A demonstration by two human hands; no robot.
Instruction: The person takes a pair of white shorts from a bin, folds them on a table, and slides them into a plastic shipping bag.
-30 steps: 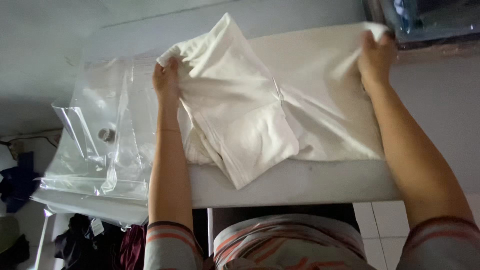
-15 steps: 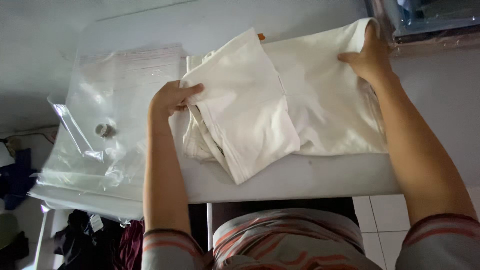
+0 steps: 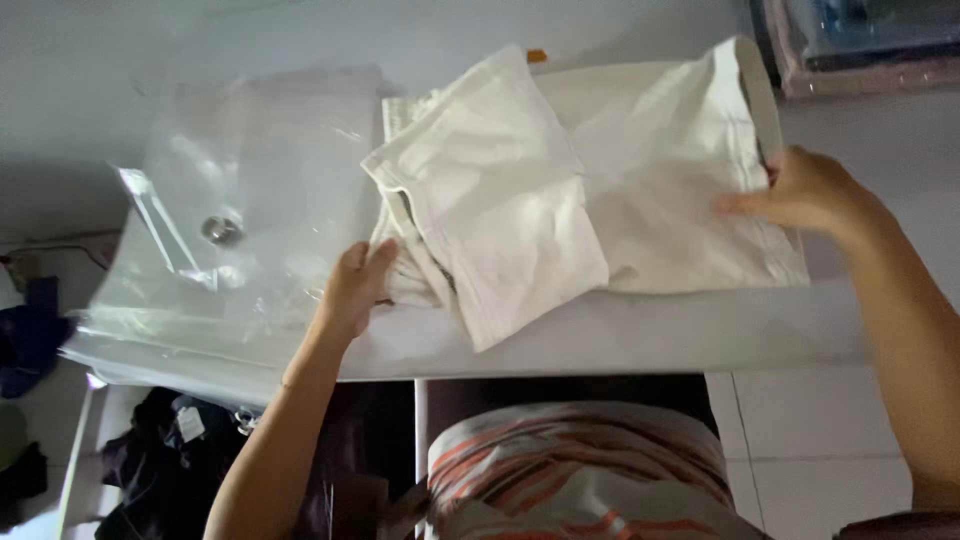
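A cream-white folded garment (image 3: 560, 190) lies on a white table (image 3: 620, 335), one folded flap on top pointing toward me. My left hand (image 3: 355, 290) rests at the garment's lower left edge, fingers tucked against the bunched cloth there. My right hand (image 3: 805, 195) presses flat on the garment's right edge, fingers stretched over the fabric. Neither hand lifts the cloth off the table.
A clear plastic bag (image 3: 240, 230) with a round valve (image 3: 220, 230) lies at the table's left, hanging over its edge. Dark clothes (image 3: 160, 460) lie on the floor below left. A dark framed object (image 3: 860, 45) sits at the top right.
My left hand has slid from the garment's top left corner down to its lower left edge. My right hand has come down from the top right corner to the right edge.
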